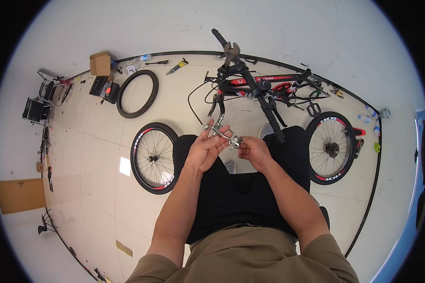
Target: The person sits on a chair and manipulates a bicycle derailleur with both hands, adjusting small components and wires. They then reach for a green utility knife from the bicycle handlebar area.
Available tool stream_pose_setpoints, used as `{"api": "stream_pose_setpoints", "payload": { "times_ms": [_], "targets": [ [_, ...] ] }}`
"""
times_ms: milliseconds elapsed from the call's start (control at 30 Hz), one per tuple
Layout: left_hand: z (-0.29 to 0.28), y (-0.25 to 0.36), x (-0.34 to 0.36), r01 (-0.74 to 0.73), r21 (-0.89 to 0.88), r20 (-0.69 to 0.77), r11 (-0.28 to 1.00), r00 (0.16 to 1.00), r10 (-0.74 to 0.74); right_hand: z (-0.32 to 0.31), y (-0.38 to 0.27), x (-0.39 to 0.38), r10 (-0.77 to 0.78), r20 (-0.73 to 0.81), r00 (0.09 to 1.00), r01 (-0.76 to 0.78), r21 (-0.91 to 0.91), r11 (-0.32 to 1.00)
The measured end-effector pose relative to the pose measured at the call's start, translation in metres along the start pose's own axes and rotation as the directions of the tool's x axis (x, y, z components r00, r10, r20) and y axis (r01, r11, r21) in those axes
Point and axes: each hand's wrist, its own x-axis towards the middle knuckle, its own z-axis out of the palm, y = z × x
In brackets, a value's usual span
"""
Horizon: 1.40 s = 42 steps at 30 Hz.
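Note:
My left hand (205,150) is closed on a silver bicycle brake caliper (220,134), its thumb and fingers on the curved arms. My right hand (255,153) pinches the caliper's lower right end with thumb and fingertips. A black cable (191,106) curves down from the handlebar toward the caliper's left end; whether it is joined there I cannot tell. Just beyond the hands lies the bicycle frame (250,81), red and black, without wheels. Its black handlebar (257,89) slants down to my right knee. A fork leg (220,106) reaches down close to the caliper.
One wheel (138,155) lies left of my legs, another with a sprocket cluster (311,155) on the right. A loose tire (121,101), an open cardboard box (100,63) and a black case (99,88) sit at the far left. Several bottles (369,118) lie by the right wall.

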Motion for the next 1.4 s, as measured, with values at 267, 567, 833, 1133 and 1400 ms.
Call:
{"api": "stream_pose_setpoints", "payload": {
  "times_ms": [267,567,833,1133,1400],
  "targets": [
    [-0.001,-0.002,0.002,-0.037,0.104,0.025,0.994,0.999,0.035,0.002,-0.002,-0.002,0.007,-0.005,1.0,-0.007,-0.005,1.0],
    [-0.001,-0.006,0.004,-0.094,0.215,-0.027,0.972,0.994,0.103,0.003,-0.001,-0.001,0.016,0.02,1.0,-0.015,-0.05,0.999],
    [-0.001,-0.009,0.006,-0.115,0.257,-0.038,0.959,0.991,0.129,-0.001,0.003,0.001,0.017,0.006,1.0,-0.017,-0.058,0.998],
    [0.001,-0.012,0.006,-0.141,0.301,-0.057,0.943,0.985,0.166,0.003,0.001,-0.002,0.044,-0.012,0.999,-0.045,-0.069,0.997],
    [0.002,-0.014,0.008,-0.154,0.359,-0.055,0.921,0.981,0.186,-0.001,0.004,0.003,0.051,-0.018,0.999,-0.052,-0.062,0.997]
  ]
}}
